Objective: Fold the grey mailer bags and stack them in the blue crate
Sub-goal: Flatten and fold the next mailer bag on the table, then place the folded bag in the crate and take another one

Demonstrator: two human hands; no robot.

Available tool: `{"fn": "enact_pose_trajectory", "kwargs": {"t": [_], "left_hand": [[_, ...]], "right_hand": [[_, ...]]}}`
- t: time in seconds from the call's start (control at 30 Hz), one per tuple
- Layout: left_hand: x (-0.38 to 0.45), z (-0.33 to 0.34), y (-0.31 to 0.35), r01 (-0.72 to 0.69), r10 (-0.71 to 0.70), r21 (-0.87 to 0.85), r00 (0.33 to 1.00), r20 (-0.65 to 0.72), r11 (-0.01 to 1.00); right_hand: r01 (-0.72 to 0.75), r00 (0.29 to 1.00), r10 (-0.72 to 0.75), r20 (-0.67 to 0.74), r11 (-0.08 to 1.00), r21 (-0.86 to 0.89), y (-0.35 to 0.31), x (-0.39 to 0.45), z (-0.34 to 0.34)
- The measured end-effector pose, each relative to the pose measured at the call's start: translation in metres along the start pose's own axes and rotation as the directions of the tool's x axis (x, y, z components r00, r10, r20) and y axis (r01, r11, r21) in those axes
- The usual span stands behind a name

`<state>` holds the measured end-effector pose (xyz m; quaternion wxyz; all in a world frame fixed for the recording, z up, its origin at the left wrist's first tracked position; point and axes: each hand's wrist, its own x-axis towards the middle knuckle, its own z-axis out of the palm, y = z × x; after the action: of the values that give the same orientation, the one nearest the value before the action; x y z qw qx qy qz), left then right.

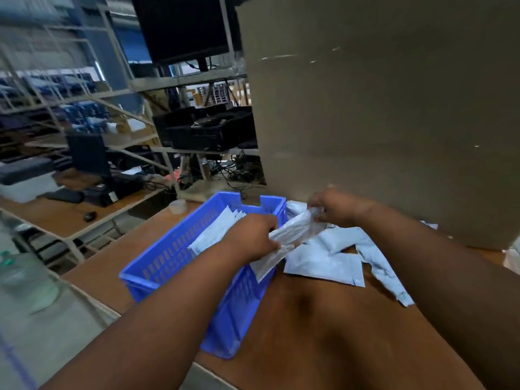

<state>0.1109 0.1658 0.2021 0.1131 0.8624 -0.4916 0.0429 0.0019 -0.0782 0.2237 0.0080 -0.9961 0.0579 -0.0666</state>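
Both hands stretch one grey mailer bag (292, 235) above the blue crate's (168, 266) rim.
Left hand (253, 237) and right hand (334, 206) each pinch an end.

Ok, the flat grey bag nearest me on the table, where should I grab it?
Pinch the near right corner of the flat bag, coming from the right. It lies flat, that corner bare on the table; its far edge is tucked under other bags.

Two bare forearms, no sleeves, left hand (254, 237), right hand (336, 208)
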Motion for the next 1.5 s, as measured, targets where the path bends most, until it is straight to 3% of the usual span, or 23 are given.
{"fn": "enact_pose_trajectory", "kwargs": {"t": [0.13,0.43,0.73,0.87,0.93,1.07,1.2,1.5], "left_hand": [[0.002,-0.015,-0.062,0.099,-0.100,-0.035,0.995,-0.025,0.994],[0.027,0.008,-0.180,0.215,-0.213,-0.062,0.976,0.037,0.975],[0.075,0.083,-0.201,0.280,-0.248,-0.071,0.922,0.296,0.957],[0.095,0.095,-0.196,0.274,-0.250,-0.011,0.893,0.374,0.962],[0.103,0.098,-0.200,0.276,-0.256,0.005,0.885,0.390,0.961],[0.110,0.104,-0.209,0.278,-0.270,0.044,0.865,0.422,0.960],[0.111,0.111,-0.214,0.243,-0.252,0.074,0.879,0.406,0.967],[0.113,0.106,-0.211,0.129,-0.175,0.217,0.963,0.206,0.968]], "right_hand": [[0.057,0.996,-0.064,-0.058,0.992,-0.109,-0.024,0.083,-0.012],[0.091,0.994,-0.082,0.071,0.988,-0.128,-0.073,0.232,0.034],[-0.052,0.958,0.144,0.246,0.937,-0.346,-0.071,0.302,0.121],[-0.244,0.915,0.310,0.257,0.935,-0.258,-0.082,0.325,0.149],[-0.211,0.918,0.294,0.264,0.930,-0.302,-0.089,0.333,0.159],[-0.028,0.888,0.175,0.426,0.944,-0.330,-0.092,0.342,0.179],[-0.022,0.862,0.159,0.481,0.961,-0.276,-0.084,0.344,0.186],[-0.117,0.910,0.151,0.387,0.987,-0.109,-0.082,0.333,0.175]]}}
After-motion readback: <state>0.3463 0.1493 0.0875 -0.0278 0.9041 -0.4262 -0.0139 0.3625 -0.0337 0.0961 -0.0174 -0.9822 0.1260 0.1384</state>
